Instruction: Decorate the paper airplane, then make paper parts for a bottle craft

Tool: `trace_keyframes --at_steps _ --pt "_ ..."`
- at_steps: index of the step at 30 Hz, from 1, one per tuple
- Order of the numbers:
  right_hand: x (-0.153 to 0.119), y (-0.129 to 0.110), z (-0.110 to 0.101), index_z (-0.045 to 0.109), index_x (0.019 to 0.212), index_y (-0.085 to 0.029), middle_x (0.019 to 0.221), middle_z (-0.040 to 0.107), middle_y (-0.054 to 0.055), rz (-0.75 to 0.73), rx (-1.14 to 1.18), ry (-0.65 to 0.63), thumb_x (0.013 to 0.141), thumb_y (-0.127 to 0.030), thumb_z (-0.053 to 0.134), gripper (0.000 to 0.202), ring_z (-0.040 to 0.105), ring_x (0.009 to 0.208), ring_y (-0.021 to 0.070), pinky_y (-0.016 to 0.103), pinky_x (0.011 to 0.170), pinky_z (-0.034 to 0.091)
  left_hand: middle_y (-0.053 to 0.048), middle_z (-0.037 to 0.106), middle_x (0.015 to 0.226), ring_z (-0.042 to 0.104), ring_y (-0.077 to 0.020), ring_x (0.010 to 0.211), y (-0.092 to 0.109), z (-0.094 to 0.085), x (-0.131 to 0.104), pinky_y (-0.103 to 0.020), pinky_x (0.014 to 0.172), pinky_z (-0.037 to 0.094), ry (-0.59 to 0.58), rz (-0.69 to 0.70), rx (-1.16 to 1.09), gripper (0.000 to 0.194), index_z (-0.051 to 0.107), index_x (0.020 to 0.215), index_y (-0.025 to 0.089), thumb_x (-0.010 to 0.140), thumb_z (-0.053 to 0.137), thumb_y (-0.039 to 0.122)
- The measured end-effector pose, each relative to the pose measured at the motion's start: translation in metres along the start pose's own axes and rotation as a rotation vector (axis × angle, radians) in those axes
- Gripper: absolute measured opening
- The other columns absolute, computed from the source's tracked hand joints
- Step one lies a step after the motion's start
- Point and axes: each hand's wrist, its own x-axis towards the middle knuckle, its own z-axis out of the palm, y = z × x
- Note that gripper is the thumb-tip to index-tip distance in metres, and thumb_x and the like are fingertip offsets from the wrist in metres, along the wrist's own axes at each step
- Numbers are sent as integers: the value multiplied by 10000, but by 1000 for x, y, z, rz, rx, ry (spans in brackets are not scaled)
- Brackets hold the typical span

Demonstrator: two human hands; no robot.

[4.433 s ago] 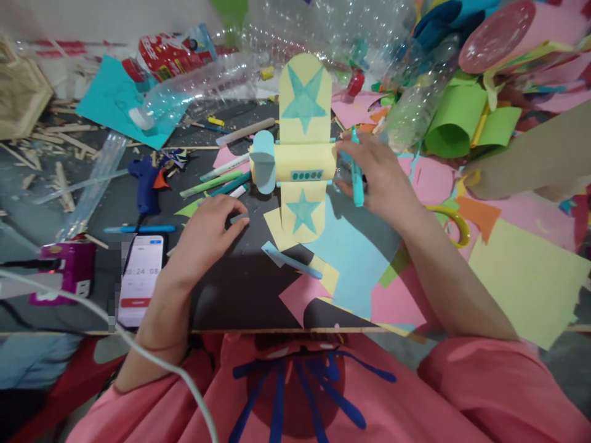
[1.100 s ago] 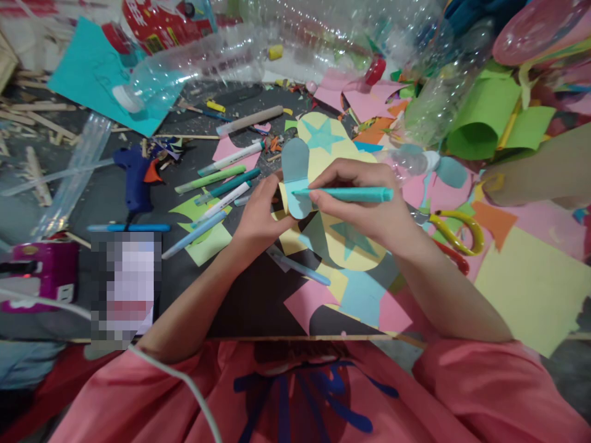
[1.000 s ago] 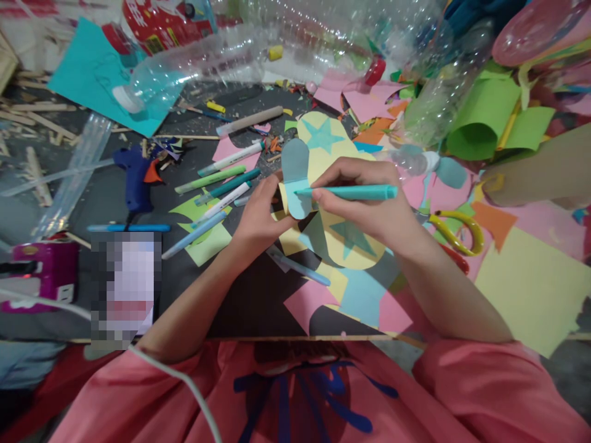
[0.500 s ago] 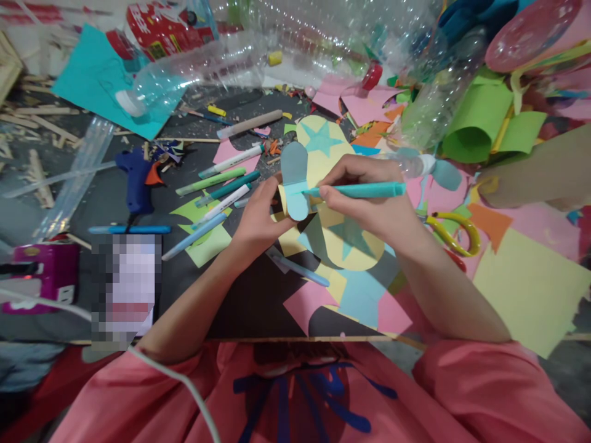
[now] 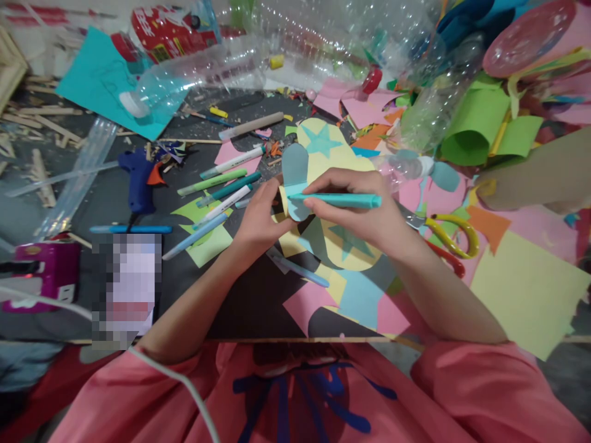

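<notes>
A small blue paper piece [image 5: 295, 165] with rounded ends and a crease across it is held up near the middle. Closed on its lower left side is my left hand [image 5: 258, 215], thumb near the edge. My right hand [image 5: 355, 197] pinches a teal marker [image 5: 355, 200], whose tip touches the lower half of the paper. Behind and below lies a yellow rounded paper shape [image 5: 339, 144] with a blue star [image 5: 324, 140] on it. Several markers, among them a light green one [image 5: 212, 182], lie left of my hands.
A blue glue gun [image 5: 138, 181], a phone [image 5: 133, 277] and a purple box [image 5: 48, 274] are at the left. Clear plastic bottles [image 5: 203, 67] lie across the back. Yellow-handled scissors [image 5: 455, 234], paper scraps and a yellow sheet [image 5: 526, 289] are at the right.
My right hand has moved left with the teal marker, and the marker's tip is now nearer the paper piece's left edge. My left hand holds nearly the same place.
</notes>
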Motion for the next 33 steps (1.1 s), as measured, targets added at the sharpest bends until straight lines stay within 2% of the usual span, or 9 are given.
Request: trace_keyframes --at_steps 6,14,18,24,33 --pt "1 -2 -1 659 738 -187 670 654 -24 16 -9 45 826 -265 651 118 518 578 99 236 524 370 -89 652 1158 637 -250 1040 1 -1 0 -360 884 542 -1 -20 -4 526 532 1271 183 775 677 283" --pt "5 -2 -8 564 628 -204 581 581 -33 26 -56 92 777 -177 628 165 469 522 93 239 471 333 -107 644 1214 633 -262 1080 1 0 0 -353 897 543 -8 -37 -36 606 512 1310 174 743 699 274" --pt "6 -1 -7 532 615 -202 553 543 -42 15 -47 109 762 -181 605 165 432 511 88 235 468 317 -102 643 1222 632 -260 1082 1 -1 -1 -364 912 539 -4 -48 -45 607 516 1319 190 745 695 268" --pt "6 0 -7 538 624 -200 583 561 -39 32 -104 98 783 -192 627 183 442 527 88 242 491 321 -103 644 1210 633 -275 1071 2 -1 -1 -377 886 541 -2 -48 -35 602 524 1316 192 746 700 282" --pt "4 -1 -5 573 658 -193 609 587 -34 41 -50 100 783 -198 621 134 468 549 96 250 517 344 -105 641 1235 627 -268 1090 1 0 0 -379 904 540 0 -56 -57 609 521 1320 199 748 704 301"
